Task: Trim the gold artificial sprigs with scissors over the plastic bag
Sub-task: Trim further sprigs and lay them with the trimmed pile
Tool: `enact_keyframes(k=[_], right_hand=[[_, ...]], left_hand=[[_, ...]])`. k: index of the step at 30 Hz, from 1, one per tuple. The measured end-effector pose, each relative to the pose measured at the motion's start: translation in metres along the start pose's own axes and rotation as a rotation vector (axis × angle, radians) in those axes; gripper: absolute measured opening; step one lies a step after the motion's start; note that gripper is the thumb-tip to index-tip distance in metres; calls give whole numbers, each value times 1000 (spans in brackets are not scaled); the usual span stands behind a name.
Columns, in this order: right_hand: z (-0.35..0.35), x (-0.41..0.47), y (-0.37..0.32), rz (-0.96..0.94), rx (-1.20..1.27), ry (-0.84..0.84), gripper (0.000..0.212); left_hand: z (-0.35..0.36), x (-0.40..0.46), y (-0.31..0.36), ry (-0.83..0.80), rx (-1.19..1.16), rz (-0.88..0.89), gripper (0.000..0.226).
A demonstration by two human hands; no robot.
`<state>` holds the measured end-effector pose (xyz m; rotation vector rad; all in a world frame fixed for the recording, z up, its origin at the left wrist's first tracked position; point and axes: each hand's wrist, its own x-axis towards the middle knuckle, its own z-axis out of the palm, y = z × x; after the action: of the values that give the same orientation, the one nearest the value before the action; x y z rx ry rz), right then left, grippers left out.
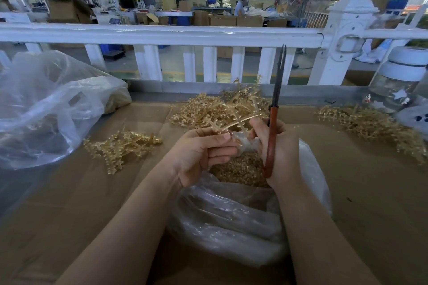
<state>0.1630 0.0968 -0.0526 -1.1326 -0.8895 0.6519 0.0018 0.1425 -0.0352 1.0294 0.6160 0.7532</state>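
My left hand [201, 152] pinches the stem of a gold sprig [249, 102] that rises up and away over the clear plastic bag [231, 222]. The bag's open mouth shows a heap of gold trimmings [238, 169]. My right hand [281, 150] grips the red-handled scissors [274, 111], blades pointing straight up and nearly closed, and its fingertips also touch the sprig's stem beside the left hand. Both hands hover over the bag's mouth.
Loose gold sprigs lie in piles at centre back [208, 111], at left [120, 148] and at right [370, 127] on the cardboard-covered table [81, 203]. A large plastic bag [46, 109] sits at far left. A white railing [162, 34] runs behind; a glass jar [398, 81] stands at right.
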Motion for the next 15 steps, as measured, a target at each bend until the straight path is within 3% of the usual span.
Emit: enact_keyframes(k=[4, 8, 11, 15], right_hand=[[1, 3, 4, 18, -164, 29, 23], [3, 1, 9, -35, -478, 65, 40], [4, -2, 9, -69, -558, 62, 59], [2, -4, 7, -100, -729, -12, 63]], left_hand=[[-2, 2, 2, 129, -72, 134, 5], [-6, 3, 2, 204, -120, 247, 9], [-8, 4, 3, 239, -160, 286, 7], [-11, 4, 5, 271, -165, 319, 15]])
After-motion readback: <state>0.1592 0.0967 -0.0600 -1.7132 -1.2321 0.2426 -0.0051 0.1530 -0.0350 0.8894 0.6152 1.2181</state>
